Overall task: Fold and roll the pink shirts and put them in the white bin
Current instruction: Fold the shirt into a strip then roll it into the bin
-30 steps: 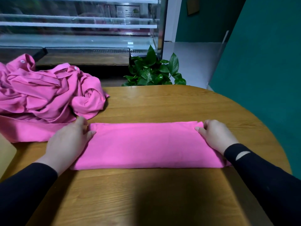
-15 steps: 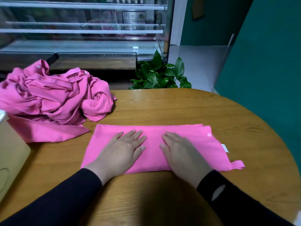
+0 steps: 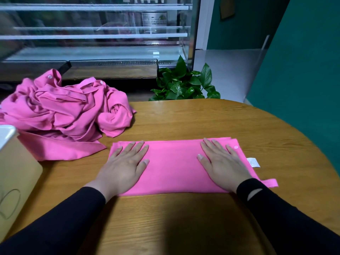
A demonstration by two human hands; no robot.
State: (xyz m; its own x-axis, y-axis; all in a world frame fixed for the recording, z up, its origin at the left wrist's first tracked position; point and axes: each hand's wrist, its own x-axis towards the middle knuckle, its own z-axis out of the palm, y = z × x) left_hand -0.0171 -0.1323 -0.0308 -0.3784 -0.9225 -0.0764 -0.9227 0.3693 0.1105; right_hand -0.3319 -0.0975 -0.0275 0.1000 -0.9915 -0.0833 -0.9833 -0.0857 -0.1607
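A folded pink fabric shirt (image 3: 173, 166) is pressed onto the round wooden bench (image 3: 239, 129) by the left hand (image 3: 122, 168) and right hand (image 3: 223, 165), fingers spread flat, crumpled pink shirts (image 3: 62, 113) heaped at ten o'clock.

Single head view, close above wooden table (image 3: 202, 122), facing forward-down; far display case (image 3: 95, 34) probably motion-blurred.

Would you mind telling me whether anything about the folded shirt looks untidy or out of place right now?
Mostly neat, but the folded shirt's right end is ragged: a white care label sticks out past the edge, and a pink fabric tab pokes out at the near right corner. Both hands, left hand and right hand, lie flat on it.
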